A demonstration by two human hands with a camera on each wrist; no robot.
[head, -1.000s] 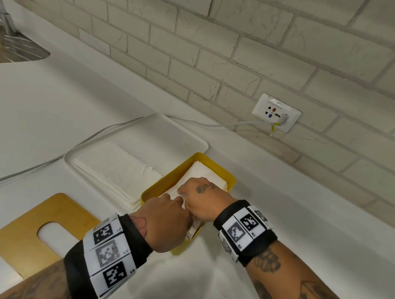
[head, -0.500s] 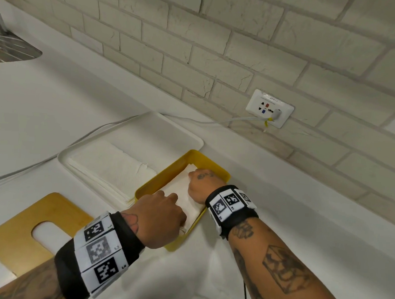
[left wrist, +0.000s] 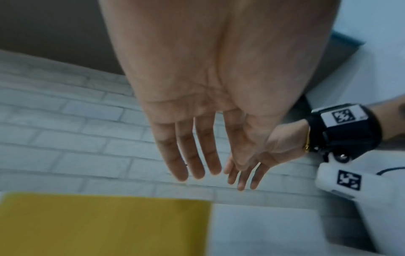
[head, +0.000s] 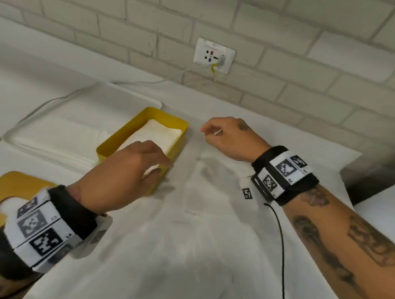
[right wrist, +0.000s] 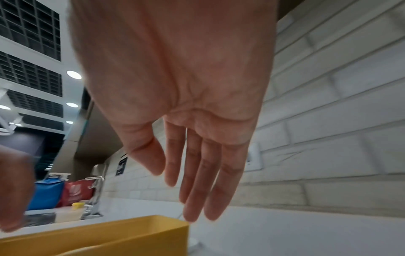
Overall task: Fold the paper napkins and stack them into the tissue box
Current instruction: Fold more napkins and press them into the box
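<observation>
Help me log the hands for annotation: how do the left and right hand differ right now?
The left hand hovers over the near end of the yellow tissue box; the right hand hangs over bare counter beside it. The left sits nearer the camera, the right nearer the wall. Both are open and hold nothing.

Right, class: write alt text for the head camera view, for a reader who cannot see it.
Two open, empty hands hover over a white counter: the left hand above a yellow tissue box holding folded napkins, the right hand beside it. A brick wall stands behind.
</observation>
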